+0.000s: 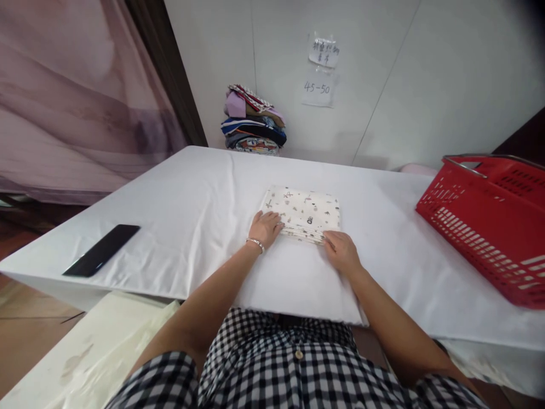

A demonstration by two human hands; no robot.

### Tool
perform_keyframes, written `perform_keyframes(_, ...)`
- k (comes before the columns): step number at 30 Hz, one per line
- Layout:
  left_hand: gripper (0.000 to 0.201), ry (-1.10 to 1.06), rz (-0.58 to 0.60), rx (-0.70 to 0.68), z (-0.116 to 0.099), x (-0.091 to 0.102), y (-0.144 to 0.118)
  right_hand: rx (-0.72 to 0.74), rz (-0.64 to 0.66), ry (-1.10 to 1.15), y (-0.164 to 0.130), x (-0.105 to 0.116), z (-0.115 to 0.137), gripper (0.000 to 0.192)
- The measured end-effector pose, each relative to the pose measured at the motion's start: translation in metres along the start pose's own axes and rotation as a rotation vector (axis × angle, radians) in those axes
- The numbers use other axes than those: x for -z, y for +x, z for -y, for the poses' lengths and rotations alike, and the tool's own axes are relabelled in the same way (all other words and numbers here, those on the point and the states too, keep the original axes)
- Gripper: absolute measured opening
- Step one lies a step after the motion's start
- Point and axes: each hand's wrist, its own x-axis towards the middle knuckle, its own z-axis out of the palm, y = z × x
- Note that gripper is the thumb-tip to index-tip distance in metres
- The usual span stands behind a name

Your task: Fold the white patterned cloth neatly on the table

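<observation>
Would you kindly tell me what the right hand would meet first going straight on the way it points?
The folded cloth, it seems: the right hand is at its near right corner, apparently touching it.

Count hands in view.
2: the left hand at the near left corner of the folded printed cloth, the right hand at its near right corner. No others show.

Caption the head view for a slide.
Left hand and right hand on a folded printed cloth, red basket at right.
</observation>
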Motion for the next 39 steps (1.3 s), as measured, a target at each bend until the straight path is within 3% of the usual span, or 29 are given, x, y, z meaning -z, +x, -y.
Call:
perform_keyframes(9, 0.035, -0.004, 0.055, 0.022, 0.002, -0.006, -0.005, -0.064, 0.009, 0.003, 0.008, 0.004, 0.002, 0.024)
perform_keyframes(16, 0.036, -0.026, 0.115, 0.052, 0.000, -0.002, -0.004, -0.008, 0.075, -0.007, 0.044, 0.016, 0.023, 0.030)
perform_keyframes(23, 0.035, -0.039, 0.138, 0.071, -0.002, 0.002, -0.006, 0.024, 0.198, 0.036, 0.051, 0.002, 0.027, 0.030)
perform_keyframes(30, 0.049, -0.029, 0.332, 0.226, -0.004, 0.024, 0.030, 0.005, 0.156, -0.010, 0.036, -0.012, 0.020, 0.020)
perform_keyframes(34, 0.036, 0.032, 0.220, 0.183, -0.005, 0.015, 0.040, -0.011, 0.133, -0.027, 0.035, -0.014, 0.020, 0.020)
perform_keyframes(39, 0.040, 0.077, 0.249, 0.142, -0.004, -0.004, 0.027, 0.009, 0.155, -0.025, 0.037, -0.011, 0.022, 0.022)
